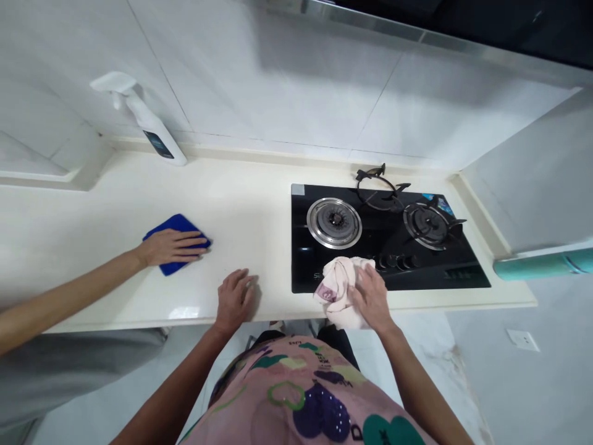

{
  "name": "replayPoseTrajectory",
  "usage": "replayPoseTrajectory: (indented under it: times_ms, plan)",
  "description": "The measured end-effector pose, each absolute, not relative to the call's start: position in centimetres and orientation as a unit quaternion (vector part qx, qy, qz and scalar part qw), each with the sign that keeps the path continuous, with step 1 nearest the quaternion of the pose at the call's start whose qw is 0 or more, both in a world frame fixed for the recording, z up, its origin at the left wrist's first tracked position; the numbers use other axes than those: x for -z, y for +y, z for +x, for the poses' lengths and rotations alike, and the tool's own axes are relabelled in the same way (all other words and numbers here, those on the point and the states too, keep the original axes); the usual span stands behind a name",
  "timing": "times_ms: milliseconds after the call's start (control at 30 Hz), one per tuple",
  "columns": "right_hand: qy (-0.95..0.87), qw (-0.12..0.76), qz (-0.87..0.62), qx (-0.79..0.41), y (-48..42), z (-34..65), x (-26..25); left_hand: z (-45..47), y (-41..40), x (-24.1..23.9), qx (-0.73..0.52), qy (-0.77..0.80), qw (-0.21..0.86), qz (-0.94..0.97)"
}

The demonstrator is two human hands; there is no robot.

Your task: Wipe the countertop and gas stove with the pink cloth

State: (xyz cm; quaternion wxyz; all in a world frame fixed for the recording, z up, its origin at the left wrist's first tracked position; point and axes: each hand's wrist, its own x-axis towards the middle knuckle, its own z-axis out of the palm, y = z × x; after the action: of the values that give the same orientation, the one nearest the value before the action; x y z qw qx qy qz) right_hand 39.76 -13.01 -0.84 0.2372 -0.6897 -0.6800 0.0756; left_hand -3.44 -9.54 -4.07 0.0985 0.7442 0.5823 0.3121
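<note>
Down at the near edge of the black cooktop [384, 232], a pale pink cloth [337, 284] sits all bunched up, right hand [371, 296] pinching its right side. Left hand [234, 301] is on the surface [264, 235], kinda loosely spread. Farther left, someone else's hand [172, 247] is flat on a blue cloth [178, 222], spray bottle [155, 128] beyond it.

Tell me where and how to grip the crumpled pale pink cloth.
Grip the crumpled pale pink cloth by its bunched folds over the black glass hob, probably best palm down from the right: the right hand lies on that side, raised folds offer a pinch, and the lower end sags past the front edge of the cream counter.
</note>
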Motion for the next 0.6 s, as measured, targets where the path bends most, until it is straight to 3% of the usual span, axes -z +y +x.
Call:
replayPoseTrajectory:
  times_ms: [233,433,600]
  plan:
    - [-0.685,0.135,-0.715,-0.041,-10.7,30.5,2.8,-3.1,-10.1,3.0,-0.31,0.574,0.124,0.747]
    - [-0.829,0.108,-0.509,-0.203,-9.4,19.3,0.1,-3.3,-9.9,2.8,-0.31,0.599,0.154,0.722]
    - [-0.884,0.143,-0.387,-0.221,-9.0,17.5,-0.8,-3.8,-9.9,3.4,-0.346,0.608,0.158,0.697]
